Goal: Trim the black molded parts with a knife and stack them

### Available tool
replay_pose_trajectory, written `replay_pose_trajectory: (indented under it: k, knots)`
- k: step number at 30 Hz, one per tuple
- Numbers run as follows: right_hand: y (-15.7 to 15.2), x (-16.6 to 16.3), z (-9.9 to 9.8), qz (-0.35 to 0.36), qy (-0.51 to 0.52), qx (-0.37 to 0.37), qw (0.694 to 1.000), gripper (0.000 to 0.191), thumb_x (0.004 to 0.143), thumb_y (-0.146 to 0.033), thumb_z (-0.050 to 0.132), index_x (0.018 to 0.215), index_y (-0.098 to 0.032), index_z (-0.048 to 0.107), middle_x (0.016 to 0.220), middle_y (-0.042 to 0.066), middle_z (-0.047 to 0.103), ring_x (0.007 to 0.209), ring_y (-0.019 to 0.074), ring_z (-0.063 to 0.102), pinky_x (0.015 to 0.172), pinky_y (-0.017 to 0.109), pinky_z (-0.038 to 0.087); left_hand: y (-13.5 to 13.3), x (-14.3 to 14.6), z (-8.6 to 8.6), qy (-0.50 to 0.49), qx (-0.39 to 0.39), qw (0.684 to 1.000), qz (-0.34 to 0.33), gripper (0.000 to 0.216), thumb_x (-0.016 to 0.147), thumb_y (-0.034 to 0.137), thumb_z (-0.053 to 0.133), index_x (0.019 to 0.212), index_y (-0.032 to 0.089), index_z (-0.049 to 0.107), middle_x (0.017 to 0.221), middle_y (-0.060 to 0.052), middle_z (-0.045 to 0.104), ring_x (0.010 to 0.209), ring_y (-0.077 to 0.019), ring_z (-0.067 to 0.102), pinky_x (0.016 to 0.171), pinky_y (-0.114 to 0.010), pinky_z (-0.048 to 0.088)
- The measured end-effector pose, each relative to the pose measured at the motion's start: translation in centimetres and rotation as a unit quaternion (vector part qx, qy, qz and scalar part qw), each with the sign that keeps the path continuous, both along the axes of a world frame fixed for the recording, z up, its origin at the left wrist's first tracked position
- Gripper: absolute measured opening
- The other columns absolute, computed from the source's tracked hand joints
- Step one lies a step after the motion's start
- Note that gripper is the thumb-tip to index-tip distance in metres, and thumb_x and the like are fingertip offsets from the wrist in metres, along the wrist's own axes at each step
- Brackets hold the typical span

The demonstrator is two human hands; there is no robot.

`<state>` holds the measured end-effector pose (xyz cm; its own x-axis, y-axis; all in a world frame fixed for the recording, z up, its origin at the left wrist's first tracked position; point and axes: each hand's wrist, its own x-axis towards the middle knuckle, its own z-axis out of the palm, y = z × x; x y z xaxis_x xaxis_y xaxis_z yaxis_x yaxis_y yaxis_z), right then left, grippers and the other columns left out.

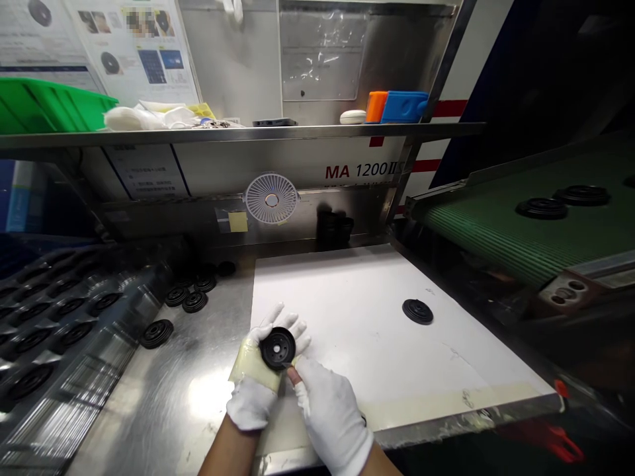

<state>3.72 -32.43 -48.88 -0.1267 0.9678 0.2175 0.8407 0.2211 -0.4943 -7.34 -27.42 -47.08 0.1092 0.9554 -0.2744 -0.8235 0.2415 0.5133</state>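
Holding a black round disc [278, 348] in the left hand [258, 370], white-gloved with yellowish tape across the palm, fingers curled partway up around its rim. Right hand [332, 416], also white-gloved, is just near of it, fingers drawn together at the disc's near edge, one bare fingertip [294, 376] showing. Something thin sticks out there, too small to tell. Hands are over the near left part of a white board [337, 297] on a steel bench [163, 377]. Open board runs far and right, with a second disc [417, 311] well apart from the hands. Board's near edge passes under the right hand. Left of the board, loose discs [194, 301] sit on bare steel beside a metal tray [64, 330] with rows of discs in it. Far right, a green conveyor belt [496, 231] carries two more discs [542, 208], past the bench's right edge. Small white fan [271, 198] under a steel shelf [238, 134] at the far side.
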Motion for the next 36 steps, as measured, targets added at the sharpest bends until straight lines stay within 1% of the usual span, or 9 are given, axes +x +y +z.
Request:
replay_pose_trajectory:
  k: [4,9,13,17,20,25,29,33,36]
  knots:
    - [0.6,0.9,-0.4,-0.031,0.024,0.0,0.999,0.022,0.093,-0.028,0.035,0.088,-0.026,0.056,0.079,-0.001,0.067,0.07,0.018,0.062,0.059,0.03,0.028,0.2,0.4,0.2,-0.03,0.002,1.0,0.003,0.041,0.071,0.012,0.055,0.112,0.012,0.058,0.075,-0.007,0.061,0.072,-0.0202,0.061,0.068,-0.037,0.052]
    - [0.3,0.4,-0.9,-0.044,0.004,0.015,0.999,0.023,0.092,-0.03,0.035,0.083,-0.025,0.056,0.071,-0.001,0.065,0.061,0.0173,0.06,0.056,0.03,0.026,1.2,1.6,-0.3,-0.051,0.015,0.997,0.051,0.022,0.075,0.014,0.063,0.096,0.015,0.063,0.064,0.0,0.055,0.063,-0.0124,0.056,0.064,-0.028,0.051]
    - [-0.1,-0.4,-0.5,-0.02,0.008,0.016,1.0,0.024,0.092,-0.03,0.035,0.082,-0.025,0.055,0.071,-0.002,0.065,0.06,0.0163,0.059,0.054,0.029,0.025,1.2,1.9,-0.2,-0.043,0.046,0.994,0.084,0.021,0.075,0.012,0.061,0.096,0.017,0.063,0.072,0.0,0.058,0.068,-0.0109,0.057,0.074,-0.028,0.052]
    - [0.2,0.3,-0.3,-0.027,0.011,0.027,0.999,0.023,0.093,-0.029,0.035,0.082,-0.026,0.056,0.07,-0.002,0.065,0.061,0.0169,0.059,0.055,0.03,0.025,0.8,1.2,0.3,-0.005,0.011,1.0,0.013,0.038,0.075,0.016,0.055,0.112,0.013,0.059,0.09,-0.011,0.063,0.08,-0.021,0.061,0.073,-0.04,0.053]
    - [0.9,1.2,-0.4,-0.047,0.028,0.036,0.998,0.022,0.093,-0.028,0.036,0.089,-0.026,0.057,0.076,0.0,0.066,0.068,0.0175,0.061,0.059,0.03,0.028,1.1,1.2,0.3,-0.026,0.024,0.999,-0.021,0.04,0.072,0.015,0.053,0.111,0.011,0.059,0.078,-0.009,0.061,0.075,-0.0218,0.061,0.068,-0.039,0.052]
    - [1.1,1.0,-0.5,-0.067,0.015,0.03,0.997,0.028,0.094,-0.032,0.032,0.082,-0.025,0.056,0.071,-0.001,0.065,0.061,0.0167,0.059,0.056,0.03,0.026,2.1,2.4,0.1,-0.043,0.045,0.997,0.038,0.019,0.075,0.012,0.057,0.094,0.012,0.063,0.066,-0.003,0.057,0.065,-0.0142,0.057,0.065,-0.03,0.051]
    - [0.9,0.2,-0.1,-0.054,0.012,0.031,0.998,0.026,0.093,-0.03,0.034,0.08,-0.025,0.055,0.068,-0.002,0.064,0.057,0.0162,0.057,0.054,0.03,0.024,2.2,2.7,0.2,-0.025,0.091,0.992,0.08,0.025,0.076,0.013,0.061,0.101,0.018,0.062,0.071,-0.001,0.059,0.072,-0.0123,0.059,0.079,-0.031,0.051]
    - [1.3,0.9,0.4,-0.05,0.025,0.036,0.998,0.02,0.091,-0.027,0.038,0.083,-0.025,0.056,0.072,-0.001,0.065,0.061,0.0167,0.059,0.056,0.03,0.026,2.1,2.0,0.6,-0.003,0.065,0.998,-0.006,0.038,0.075,0.018,0.057,0.113,0.016,0.059,0.088,-0.008,0.063,0.085,-0.0211,0.062,0.08,-0.042,0.052]
    - [1.8,1.7,0.4,-0.058,0.042,0.035,0.997,0.019,0.092,-0.026,0.037,0.087,-0.026,0.056,0.076,-0.001,0.066,0.067,0.0172,0.061,0.058,0.03,0.028,2.4,2.0,0.6,-0.018,0.054,0.998,-0.029,0.032,0.075,0.019,0.057,0.105,0.012,0.062,0.079,-0.008,0.062,0.075,-0.0194,0.061,0.071,-0.038,0.053]
